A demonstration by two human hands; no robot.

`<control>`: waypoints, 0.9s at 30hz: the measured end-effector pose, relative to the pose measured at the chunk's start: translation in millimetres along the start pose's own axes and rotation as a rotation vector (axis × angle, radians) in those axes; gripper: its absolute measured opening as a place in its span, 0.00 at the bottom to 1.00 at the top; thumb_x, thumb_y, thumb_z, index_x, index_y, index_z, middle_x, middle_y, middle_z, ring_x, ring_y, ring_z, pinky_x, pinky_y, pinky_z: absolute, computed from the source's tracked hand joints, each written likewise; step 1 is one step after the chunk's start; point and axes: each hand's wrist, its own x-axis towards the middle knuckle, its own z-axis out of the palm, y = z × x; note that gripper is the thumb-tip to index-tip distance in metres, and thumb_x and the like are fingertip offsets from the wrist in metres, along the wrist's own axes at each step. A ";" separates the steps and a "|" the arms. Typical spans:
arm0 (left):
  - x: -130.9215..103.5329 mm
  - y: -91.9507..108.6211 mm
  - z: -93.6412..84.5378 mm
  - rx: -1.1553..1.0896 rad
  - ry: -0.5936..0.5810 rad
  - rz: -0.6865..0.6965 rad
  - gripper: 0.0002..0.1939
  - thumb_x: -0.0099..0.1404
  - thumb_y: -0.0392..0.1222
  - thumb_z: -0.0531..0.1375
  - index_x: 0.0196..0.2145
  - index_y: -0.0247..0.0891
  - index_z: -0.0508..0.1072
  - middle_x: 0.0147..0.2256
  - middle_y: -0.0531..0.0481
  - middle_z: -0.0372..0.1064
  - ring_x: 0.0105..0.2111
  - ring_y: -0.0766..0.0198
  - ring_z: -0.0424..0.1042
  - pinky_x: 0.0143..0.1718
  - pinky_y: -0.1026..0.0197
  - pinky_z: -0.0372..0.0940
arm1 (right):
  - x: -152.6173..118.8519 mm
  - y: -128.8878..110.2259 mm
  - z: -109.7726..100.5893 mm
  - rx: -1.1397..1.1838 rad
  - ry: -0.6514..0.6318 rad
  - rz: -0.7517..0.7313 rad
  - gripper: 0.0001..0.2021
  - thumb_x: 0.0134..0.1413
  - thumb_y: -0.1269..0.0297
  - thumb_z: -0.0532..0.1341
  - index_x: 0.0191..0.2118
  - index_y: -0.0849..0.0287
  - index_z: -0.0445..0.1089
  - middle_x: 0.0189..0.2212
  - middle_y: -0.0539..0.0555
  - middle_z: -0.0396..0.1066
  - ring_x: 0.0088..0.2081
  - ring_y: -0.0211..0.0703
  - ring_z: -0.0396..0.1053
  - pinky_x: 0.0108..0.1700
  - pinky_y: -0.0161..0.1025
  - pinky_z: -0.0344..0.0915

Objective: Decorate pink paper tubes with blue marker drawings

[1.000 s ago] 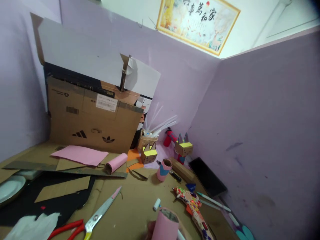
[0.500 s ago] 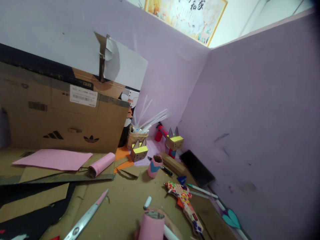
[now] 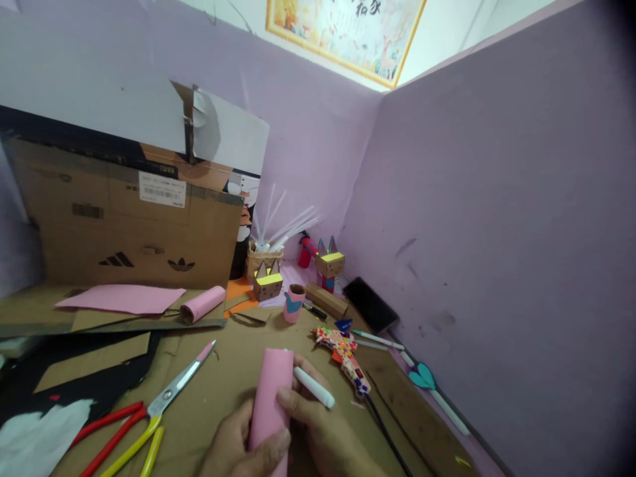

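Note:
A pink paper-covered tube [image 3: 271, 391] stands nearly upright in front of me, low in the head view. My left hand [image 3: 248, 437] is wrapped around its lower part. On the other side, my right hand [image 3: 318, 411] presses its thumb against the tube. A white marker [image 3: 315, 387] also sits in that right hand, slanting out beside the index finger. Scissors [image 3: 169, 397] with red and yellow handles lie to the left of my hands. The flower-patterned glue gun [image 3: 348, 361] rests to their right, its black cord running toward me.
Behind stand a short pink tube [image 3: 294, 305] with a blue patch and a cardboard cat head [image 3: 268, 285]. Another pink tube [image 3: 206, 303] and a pink sheet [image 3: 124, 299] lie at the left. A black phone-like slab [image 3: 371, 305] sits by the right wall; a big cardboard box [image 3: 139, 232] stands behind.
My view has tilted down, so both hands and the scissors' handles now show. The pink tube has turned from end-on to side-on and come higher in view, the marker with it.

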 end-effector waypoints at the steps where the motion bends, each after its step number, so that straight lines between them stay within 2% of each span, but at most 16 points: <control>1: 0.6 0.4 1.3 -0.042 0.010 0.003 0.34 0.45 0.58 0.65 0.45 0.33 0.69 0.34 0.44 0.74 0.36 0.52 0.72 0.37 0.58 0.67 | -0.5 -1.4 0.4 -0.006 -0.002 -0.012 0.23 0.37 0.68 0.70 0.44 0.58 0.67 0.25 0.47 0.66 0.27 0.37 0.63 0.29 0.32 0.58; 6: -4.3 3.7 6.9 -0.081 0.108 0.036 0.29 0.43 0.53 0.68 0.38 0.31 0.72 0.27 0.47 0.72 0.29 0.59 0.70 0.30 0.63 0.64 | -1.0 -2.5 -0.1 -0.023 -0.025 -0.040 0.24 0.35 0.69 0.70 0.44 0.57 0.68 0.23 0.45 0.65 0.25 0.36 0.61 0.29 0.32 0.57; 9: -7.4 4.3 9.2 -0.066 0.097 0.053 0.27 0.43 0.51 0.69 0.37 0.31 0.72 0.25 0.49 0.70 0.27 0.62 0.67 0.28 0.65 0.63 | -1.6 -2.0 -0.9 -0.037 -0.025 -0.055 0.24 0.34 0.68 0.71 0.43 0.57 0.69 0.23 0.46 0.66 0.26 0.37 0.62 0.30 0.32 0.58; 14: -6.3 1.8 9.8 -0.026 0.098 0.095 0.25 0.45 0.50 0.68 0.37 0.31 0.72 0.27 0.48 0.71 0.28 0.63 0.67 0.30 0.65 0.63 | -3.5 -3.8 0.4 -0.049 -0.033 -0.054 0.23 0.33 0.68 0.71 0.41 0.58 0.69 0.25 0.47 0.68 0.28 0.38 0.64 0.31 0.33 0.59; 22: -7.6 -0.9 7.5 0.022 0.075 0.093 0.29 0.50 0.52 0.65 0.45 0.29 0.70 0.31 0.45 0.73 0.34 0.58 0.70 0.33 0.63 0.65 | -4.1 -2.9 0.1 -0.067 -0.056 -0.035 0.21 0.32 0.70 0.70 0.40 0.59 0.70 0.27 0.49 0.71 0.29 0.39 0.65 0.33 0.34 0.60; 27: -7.9 -0.4 5.8 0.093 0.093 0.115 0.29 0.50 0.52 0.65 0.45 0.30 0.72 0.33 0.43 0.74 0.33 0.57 0.71 0.31 0.64 0.65 | -2.8 -4.2 -0.2 -0.123 -0.092 -0.072 0.19 0.35 0.71 0.69 0.40 0.59 0.71 0.28 0.49 0.71 0.31 0.39 0.65 0.34 0.34 0.60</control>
